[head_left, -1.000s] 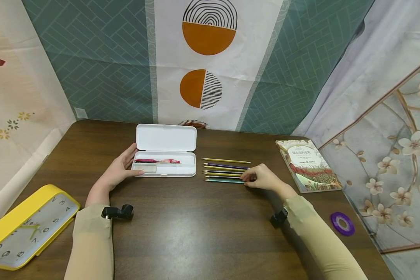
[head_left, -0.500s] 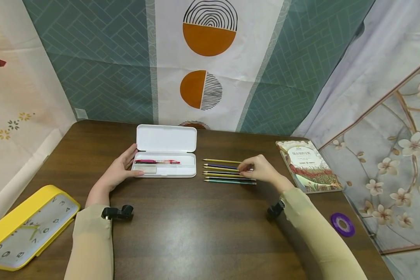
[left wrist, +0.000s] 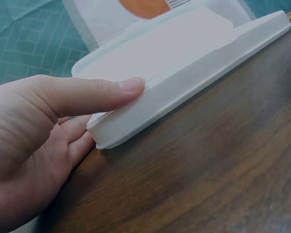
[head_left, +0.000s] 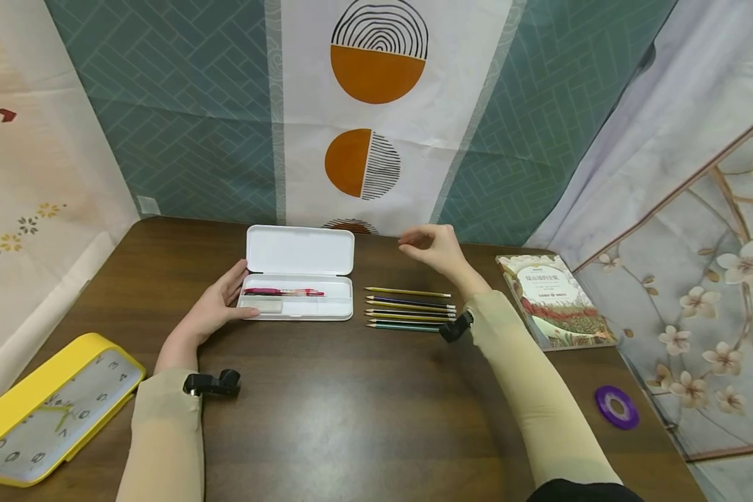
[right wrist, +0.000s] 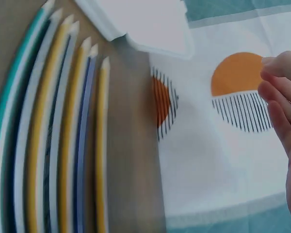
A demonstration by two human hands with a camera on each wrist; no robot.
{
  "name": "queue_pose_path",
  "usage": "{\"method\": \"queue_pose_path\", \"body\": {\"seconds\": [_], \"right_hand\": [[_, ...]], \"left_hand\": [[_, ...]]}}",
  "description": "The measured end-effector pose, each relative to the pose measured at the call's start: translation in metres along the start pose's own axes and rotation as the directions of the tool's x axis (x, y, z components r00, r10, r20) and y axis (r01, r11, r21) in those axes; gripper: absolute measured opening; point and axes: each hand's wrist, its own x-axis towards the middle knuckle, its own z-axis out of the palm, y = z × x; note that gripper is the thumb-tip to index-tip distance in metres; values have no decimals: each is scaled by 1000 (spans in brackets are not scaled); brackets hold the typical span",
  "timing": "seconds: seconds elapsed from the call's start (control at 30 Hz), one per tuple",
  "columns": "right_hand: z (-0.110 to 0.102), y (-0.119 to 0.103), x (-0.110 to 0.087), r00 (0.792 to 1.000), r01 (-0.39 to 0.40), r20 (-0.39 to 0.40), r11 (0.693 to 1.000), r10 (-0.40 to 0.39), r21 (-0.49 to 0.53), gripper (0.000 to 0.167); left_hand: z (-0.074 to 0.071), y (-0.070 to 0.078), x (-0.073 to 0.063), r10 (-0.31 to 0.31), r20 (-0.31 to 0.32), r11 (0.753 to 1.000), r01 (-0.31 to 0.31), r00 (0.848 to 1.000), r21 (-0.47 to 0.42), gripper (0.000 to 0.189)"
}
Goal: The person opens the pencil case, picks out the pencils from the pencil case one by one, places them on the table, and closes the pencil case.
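Note:
My left hand [head_left: 208, 312] holds the left end of an open white pencil case [head_left: 300, 251]. In the left wrist view its thumb [left wrist: 111, 96] lies over the front rim, with the other fingers at the case's end. Inside the case are a red pen [head_left: 282, 292] and a pale whitish block [head_left: 265, 306]. My right hand [head_left: 438, 249] is raised beyond a row of several pencils [head_left: 408, 291], fingers loosely bent and nothing between them. The pencils lie side by side just right of the case, sharpened tips pointing left; the right wrist camera overlaps their near ends.
A yellow-framed clock [head_left: 56, 411] lies at the table's left. On the right are a book [head_left: 557, 301] and a purple roll of ribbon or tape [head_left: 629, 417]. A patterned cloth [head_left: 207, 125] hangs behind the table's back edge.
My right hand has left the pencils' right ends, moving up and away toward the back of the table. The pencils stay in their row. My left hand keeps its place on the case.

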Motion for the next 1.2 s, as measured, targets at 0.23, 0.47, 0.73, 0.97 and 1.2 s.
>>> {"method": "queue_pose_path", "body": {"seconds": [0.23, 0.47, 0.73, 0.97, 1.2], "right_hand": [[24, -1, 40, 997, -75, 36, 994, 73, 80, 23], [50, 7, 59, 981, -182, 100, 967, 166, 180, 35], [80, 22, 58, 971, -235, 106, 940, 215, 247, 38], [94, 22, 58, 969, -245, 88, 935, 230, 258, 39], [100, 27, 60, 961, -275, 95, 933, 260, 231, 38]], "left_hand": [[-1, -1, 0, -1, -4, 1000, 1, 1000, -12, 110], [0, 0, -1, -15, -4, 1000, 15, 1000, -2, 110], [0, 0, -1, -17, -7, 1000, 17, 1000, -4, 110], [0, -2, 0, -9, -11, 1000, 9, 1000, -12, 109], [-1, -2, 0, -13, -12, 1000, 13, 1000, -18, 110]]}}
